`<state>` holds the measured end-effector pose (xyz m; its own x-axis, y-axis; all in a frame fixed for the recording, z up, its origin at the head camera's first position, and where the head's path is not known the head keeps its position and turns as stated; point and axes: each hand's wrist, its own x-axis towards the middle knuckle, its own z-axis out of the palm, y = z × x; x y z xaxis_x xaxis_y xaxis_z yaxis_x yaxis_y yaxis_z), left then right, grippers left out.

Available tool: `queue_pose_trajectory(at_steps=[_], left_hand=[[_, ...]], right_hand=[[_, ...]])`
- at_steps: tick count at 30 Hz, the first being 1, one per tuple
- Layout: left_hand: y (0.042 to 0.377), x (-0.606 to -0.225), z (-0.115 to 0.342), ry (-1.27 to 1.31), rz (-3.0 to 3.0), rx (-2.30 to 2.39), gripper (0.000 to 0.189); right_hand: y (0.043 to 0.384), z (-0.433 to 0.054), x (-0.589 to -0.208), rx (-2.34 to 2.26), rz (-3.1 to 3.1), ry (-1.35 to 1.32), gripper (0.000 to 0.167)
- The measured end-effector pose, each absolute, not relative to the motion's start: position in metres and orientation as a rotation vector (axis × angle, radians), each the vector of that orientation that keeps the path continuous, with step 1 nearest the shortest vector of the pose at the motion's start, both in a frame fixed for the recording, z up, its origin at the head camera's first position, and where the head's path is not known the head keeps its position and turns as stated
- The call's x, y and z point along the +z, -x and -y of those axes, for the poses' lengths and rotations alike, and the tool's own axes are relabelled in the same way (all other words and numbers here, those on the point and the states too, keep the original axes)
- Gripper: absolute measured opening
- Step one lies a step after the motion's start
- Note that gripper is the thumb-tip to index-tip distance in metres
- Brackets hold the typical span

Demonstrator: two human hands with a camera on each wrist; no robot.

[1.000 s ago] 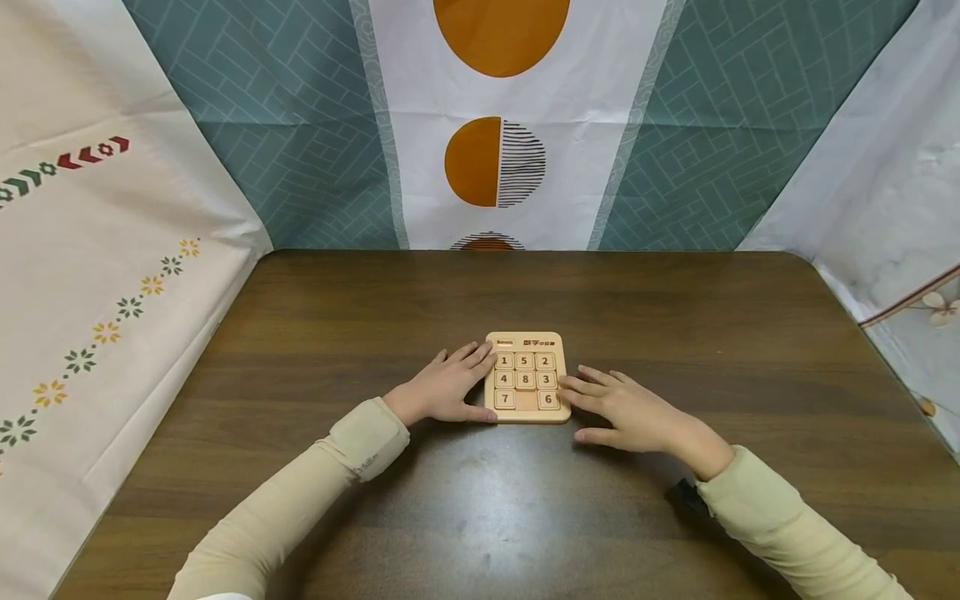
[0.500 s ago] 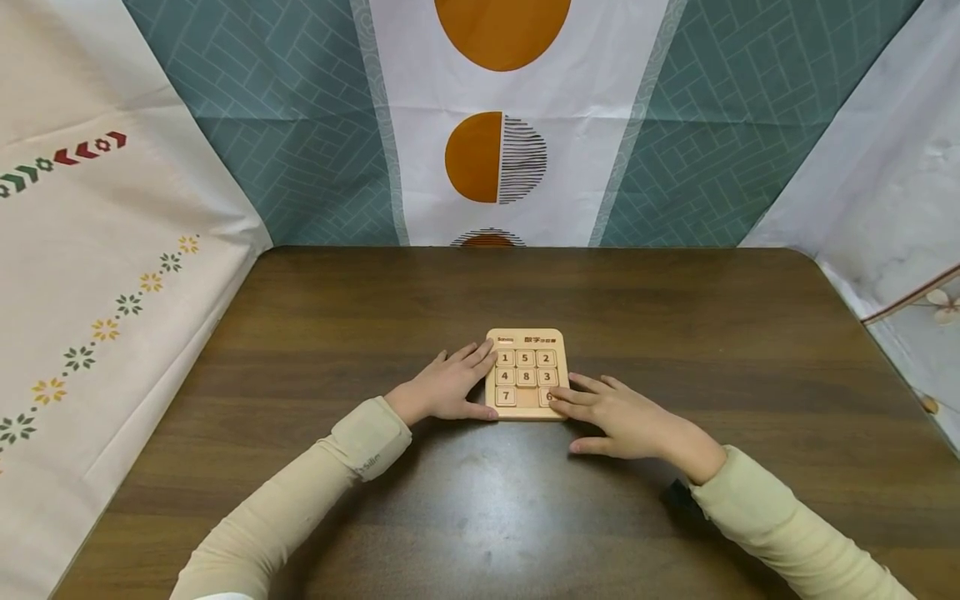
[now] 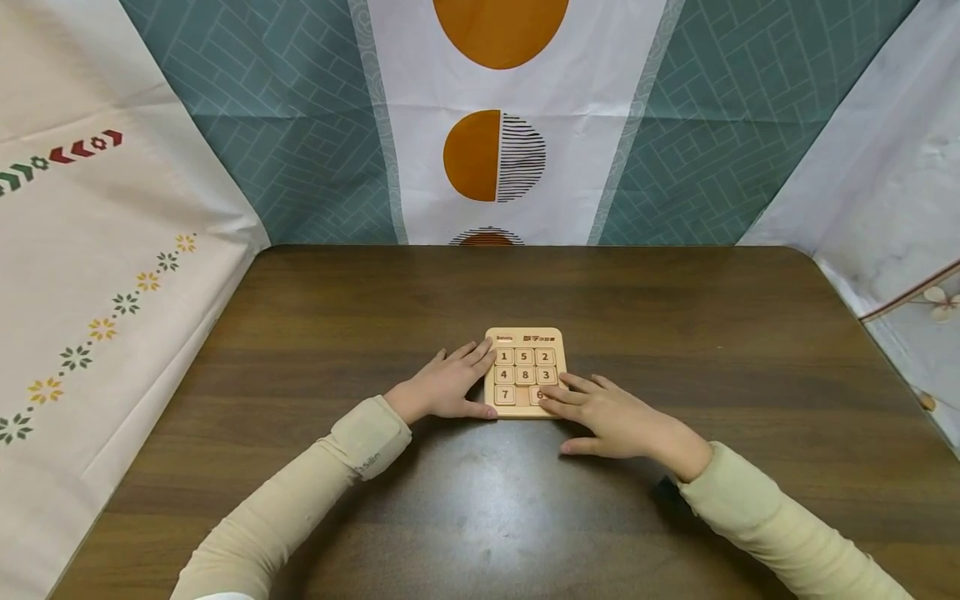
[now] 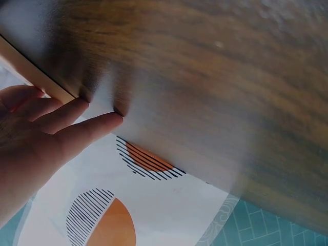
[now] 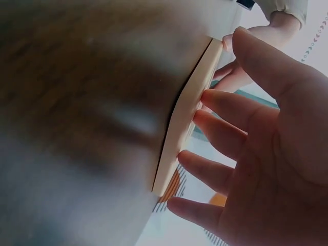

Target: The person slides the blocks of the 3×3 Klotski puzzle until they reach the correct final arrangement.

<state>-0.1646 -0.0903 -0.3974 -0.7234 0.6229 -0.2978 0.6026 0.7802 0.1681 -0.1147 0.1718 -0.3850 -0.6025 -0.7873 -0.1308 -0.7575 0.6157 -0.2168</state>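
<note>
A light wooden number slide puzzle [image 3: 524,415] lies flat on the table in the head view. Its tiles read 1 5 2, 4 8 3, and 7 and 6 along the bottom row. A gap shows between the 7 tile [image 3: 505,395] and the 6 tile [image 3: 536,395]. My left hand [image 3: 447,389] rests along the board's left edge, fingers extended, thumb at the lower left corner. With fingers spread and fairly straight, my right hand [image 3: 615,417] reaches in from the right. A fingertip of it touches the 6 tile and partly covers it.
The dark wooden table [image 3: 360,308] spreads all around the board. A patterned cloth [image 3: 300,167] hangs behind its far edge. Pale cloths hang at the left [image 3: 150,250] and right sides [image 3: 892,150].
My right hand has moved left, from the board's right edge onto the 6 tile. That tile has slid left, partway into the bottom-row gap. The left hand stays in place.
</note>
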Motion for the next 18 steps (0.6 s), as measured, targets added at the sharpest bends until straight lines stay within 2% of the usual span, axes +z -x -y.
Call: queue_pose_trajectory(at_steps=[18], left_hand=[[0.165,-0.399,0.091,-0.935,-2.636,0.094,0.094]], right_hand=[[0.118,-0.155,-0.382,-0.203,-2.606,1.269,0.065]])
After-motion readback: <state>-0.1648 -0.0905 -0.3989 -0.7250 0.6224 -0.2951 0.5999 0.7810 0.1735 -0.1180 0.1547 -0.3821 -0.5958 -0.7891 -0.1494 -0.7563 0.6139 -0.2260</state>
